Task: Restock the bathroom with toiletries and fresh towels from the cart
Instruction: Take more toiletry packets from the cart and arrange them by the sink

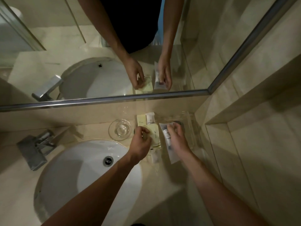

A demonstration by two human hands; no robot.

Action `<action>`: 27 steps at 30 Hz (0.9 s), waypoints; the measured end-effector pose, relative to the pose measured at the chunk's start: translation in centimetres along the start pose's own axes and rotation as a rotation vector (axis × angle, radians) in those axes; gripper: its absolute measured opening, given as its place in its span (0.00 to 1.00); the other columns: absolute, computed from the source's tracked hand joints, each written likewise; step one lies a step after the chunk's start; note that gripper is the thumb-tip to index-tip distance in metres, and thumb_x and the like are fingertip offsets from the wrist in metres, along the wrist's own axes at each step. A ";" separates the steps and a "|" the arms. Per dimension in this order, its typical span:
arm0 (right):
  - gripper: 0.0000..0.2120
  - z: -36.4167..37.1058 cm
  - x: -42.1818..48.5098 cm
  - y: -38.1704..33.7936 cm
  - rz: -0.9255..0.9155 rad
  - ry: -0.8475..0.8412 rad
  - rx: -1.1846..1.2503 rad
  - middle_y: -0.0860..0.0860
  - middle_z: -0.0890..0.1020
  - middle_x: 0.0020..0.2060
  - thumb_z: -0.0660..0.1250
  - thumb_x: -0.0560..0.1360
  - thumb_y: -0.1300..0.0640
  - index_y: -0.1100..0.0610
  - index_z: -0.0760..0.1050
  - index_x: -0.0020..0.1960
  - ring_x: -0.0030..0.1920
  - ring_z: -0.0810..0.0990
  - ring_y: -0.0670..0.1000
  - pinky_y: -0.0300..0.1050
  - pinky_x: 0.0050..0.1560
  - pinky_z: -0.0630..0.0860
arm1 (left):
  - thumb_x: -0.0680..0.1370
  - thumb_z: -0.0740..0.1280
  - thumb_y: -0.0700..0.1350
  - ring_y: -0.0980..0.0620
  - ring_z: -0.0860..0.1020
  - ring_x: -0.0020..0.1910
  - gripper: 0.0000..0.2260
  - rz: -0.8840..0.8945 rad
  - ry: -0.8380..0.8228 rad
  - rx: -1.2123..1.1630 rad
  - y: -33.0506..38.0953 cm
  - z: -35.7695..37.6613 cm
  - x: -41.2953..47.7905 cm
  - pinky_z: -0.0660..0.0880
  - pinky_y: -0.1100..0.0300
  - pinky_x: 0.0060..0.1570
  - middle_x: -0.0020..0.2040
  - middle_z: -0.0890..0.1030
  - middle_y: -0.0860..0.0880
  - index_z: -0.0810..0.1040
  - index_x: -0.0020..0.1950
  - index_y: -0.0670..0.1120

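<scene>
On the counter right of the basin (73,168): a person's two bare hands work side by side, each holding a toiletry.
Left hand (140,142): the fingers are curled and pinch a pale yellow packet (154,136) by its left edge. The packet lies just right of the knuckles.
Right hand (178,138): thumb and fingertips pinch the far end of a white sachet (167,144) with dark print.
Sachet's long axis: it runs from the mirror (81,46) side back toward the person, tilted slightly right. Its loose end trails beside the wrist.
Clear tray (190,118): it sits against the wall under the mirror. Its edges are hard to trace, but it seems to lie below and beyond the right hand.
Back of the tray: a second yellow packet (141,120) and a white tube (150,118) stand at the left, just beyond the left hand.
Glass dish (110,129): it sits left of the tray, apart from both hands.
Hand nearer the free space: the right, I judge. The open part of the tray lies straight ahead of its fingers, so the sachet needs only to go forward and down.
</scene>
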State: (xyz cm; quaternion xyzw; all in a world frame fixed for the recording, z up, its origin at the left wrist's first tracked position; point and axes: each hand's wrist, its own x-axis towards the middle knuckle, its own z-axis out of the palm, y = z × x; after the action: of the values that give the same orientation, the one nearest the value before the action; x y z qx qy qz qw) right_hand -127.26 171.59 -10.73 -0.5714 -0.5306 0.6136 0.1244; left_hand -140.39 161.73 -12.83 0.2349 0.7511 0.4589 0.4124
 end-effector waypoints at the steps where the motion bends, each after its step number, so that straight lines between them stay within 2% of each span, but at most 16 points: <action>1: 0.19 0.0 0.3 0.1 -0.008 -0.003 0.024 0.47 0.79 0.54 0.63 0.83 0.46 0.49 0.65 0.71 0.45 0.77 0.43 0.35 0.35 0.71 | 0.78 0.64 0.36 0.49 0.77 0.43 0.08 -0.005 -0.003 0.001 -0.1 0.1 0.2 0.78 0.59 0.36 0.54 0.78 0.42 0.71 0.54 0.47; 4: 0.26 0.0 1.4 0.7 -0.020 0.003 0.030 0.51 0.78 0.62 0.73 0.76 0.47 0.45 0.62 0.66 0.54 0.80 0.48 0.39 0.44 0.74 | 0.78 0.65 0.36 0.52 0.75 0.38 0.08 -0.016 0.002 0.024 -0.1 0.2 0.7 0.73 0.64 0.32 0.48 0.77 0.46 0.72 0.55 0.47; 7: 0.30 -0.2 2.3 0.8 -0.017 0.019 -0.004 0.52 0.74 0.61 0.76 0.73 0.51 0.45 0.57 0.62 0.53 0.80 0.48 0.38 0.42 0.75 | 0.79 0.65 0.35 0.54 0.74 0.36 0.08 -0.018 0.009 0.024 0.0 0.1 1.1 0.71 0.67 0.29 0.45 0.76 0.48 0.72 0.56 0.44; 11: 0.31 -0.6 3.2 1.1 -0.081 0.025 -0.123 0.52 0.72 0.61 0.78 0.70 0.52 0.43 0.57 0.58 0.55 0.79 0.51 0.40 0.43 0.75 | 0.79 0.64 0.35 0.53 0.74 0.34 0.08 -0.041 0.008 0.007 0.2 0.2 1.5 0.72 0.65 0.28 0.45 0.77 0.47 0.72 0.57 0.43; 15: 0.28 -0.7 4.3 1.6 -0.084 0.032 -0.230 0.52 0.73 0.59 0.77 0.70 0.55 0.44 0.60 0.56 0.53 0.79 0.51 0.39 0.39 0.74 | 0.78 0.64 0.33 0.52 0.74 0.35 0.11 -0.066 -0.002 -0.016 0.4 0.3 1.7 0.72 0.65 0.26 0.47 0.77 0.44 0.71 0.58 0.43; 19: 0.22 -0.9 4.7 1.7 -0.084 0.027 -0.236 0.50 0.73 0.56 0.74 0.72 0.58 0.47 0.64 0.58 0.50 0.79 0.48 0.40 0.39 0.76 | 0.77 0.66 0.34 0.50 0.76 0.38 0.12 -0.071 -0.004 -0.017 0.4 0.4 1.9 0.73 0.64 0.28 0.51 0.78 0.40 0.71 0.57 0.46; 23: 0.14 -0.7 4.9 1.7 -0.117 0.059 -0.189 0.50 0.76 0.52 0.70 0.76 0.55 0.51 0.68 0.57 0.47 0.79 0.49 0.38 0.37 0.72 | 0.77 0.66 0.34 0.49 0.78 0.39 0.12 -0.075 -0.004 -0.021 0.4 0.5 2.2 0.77 0.60 0.32 0.52 0.79 0.41 0.71 0.57 0.46; 27: 0.08 -0.7 5.2 1.3 -0.130 0.073 -0.175 0.51 0.80 0.51 0.66 0.80 0.50 0.51 0.71 0.56 0.47 0.81 0.49 0.41 0.39 0.73 | 0.78 0.65 0.33 0.52 0.74 0.34 0.12 -0.095 0.007 -0.014 0.6 0.4 2.2 0.72 0.64 0.26 0.46 0.77 0.44 0.71 0.58 0.44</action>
State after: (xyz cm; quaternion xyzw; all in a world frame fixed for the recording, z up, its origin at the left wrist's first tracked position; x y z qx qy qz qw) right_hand -127.69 175.34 -14.57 -0.5662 -0.6134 0.5343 0.1328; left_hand -141.31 163.83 -13.32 0.1945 0.7595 0.4448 0.4329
